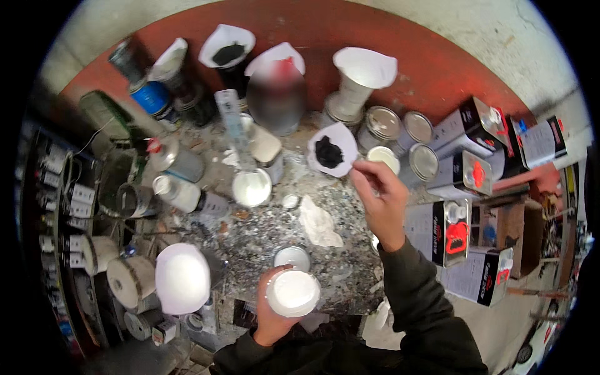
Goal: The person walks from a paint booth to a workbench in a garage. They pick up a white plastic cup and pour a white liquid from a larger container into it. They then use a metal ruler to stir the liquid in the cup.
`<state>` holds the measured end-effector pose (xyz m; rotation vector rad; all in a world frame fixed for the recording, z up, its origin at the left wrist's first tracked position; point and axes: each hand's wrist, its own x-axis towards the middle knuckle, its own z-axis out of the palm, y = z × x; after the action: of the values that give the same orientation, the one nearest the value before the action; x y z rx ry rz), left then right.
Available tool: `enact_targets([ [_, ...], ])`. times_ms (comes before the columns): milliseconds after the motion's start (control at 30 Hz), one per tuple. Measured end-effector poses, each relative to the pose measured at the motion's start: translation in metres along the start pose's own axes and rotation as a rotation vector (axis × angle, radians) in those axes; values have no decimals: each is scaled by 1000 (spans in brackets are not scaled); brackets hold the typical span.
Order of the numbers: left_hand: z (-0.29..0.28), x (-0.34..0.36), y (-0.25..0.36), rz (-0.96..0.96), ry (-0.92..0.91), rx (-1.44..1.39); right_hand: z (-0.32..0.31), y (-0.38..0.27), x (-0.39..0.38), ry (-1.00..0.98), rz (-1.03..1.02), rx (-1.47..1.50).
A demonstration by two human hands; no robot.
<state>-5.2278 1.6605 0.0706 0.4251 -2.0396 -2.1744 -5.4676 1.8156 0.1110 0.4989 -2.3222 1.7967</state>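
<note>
My left hand (pixel 267 315) is wrapped round a clear cup of white paint (pixel 292 292), held upright low in the view. Just beyond the cup is a round can (pixel 292 256), partly covered by it. My right hand (pixel 384 203) is raised over the right of the bench, fingers curled together. Its fingertips come up to the rim of a white paper paint strainer (pixel 317 164) with a black mass inside; whether they pinch anything is hidden. A crumpled white rag (pixel 319 224) lies between my hands. Left of it stands an open tub of white paint (pixel 252 189) beneath a flat stirring stick (pixel 231 119).
More paper strainers (pixel 365 65) stand in containers along the red back wall. Lidded tins (pixel 382 123) and rectangular metal cans (pixel 447 231) crowd the right side. At left are bottles (pixel 178 192) and a strainer of white paint (pixel 182 279). Paint spatters the bench (pixel 250 234).
</note>
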Motion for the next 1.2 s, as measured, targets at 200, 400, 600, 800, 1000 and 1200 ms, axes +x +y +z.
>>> enact_targets([
  [200, -22, -26, 2, -45, 88, -8, 115, -21, 64, -333, -233, -274],
  [400, -37, -39, -13, -70, 158, -56, 170, -22, 72, -289, -143, -487],
  [600, -44, -24, -19, -3, 162, 40, 164, -32, 70, -293, -279, -359],
  [800, -38, 17, -17, 85, 242, -80, 125, -70, 66, -212, -262, -179],
  [1000, -31, 51, -34, 127, 341, -28, 90, -76, 48, -80, -161, 13],
  [1200, -34, 71, -57, 102, 420, 71, 82, -48, 34, -33, -71, 113],
])
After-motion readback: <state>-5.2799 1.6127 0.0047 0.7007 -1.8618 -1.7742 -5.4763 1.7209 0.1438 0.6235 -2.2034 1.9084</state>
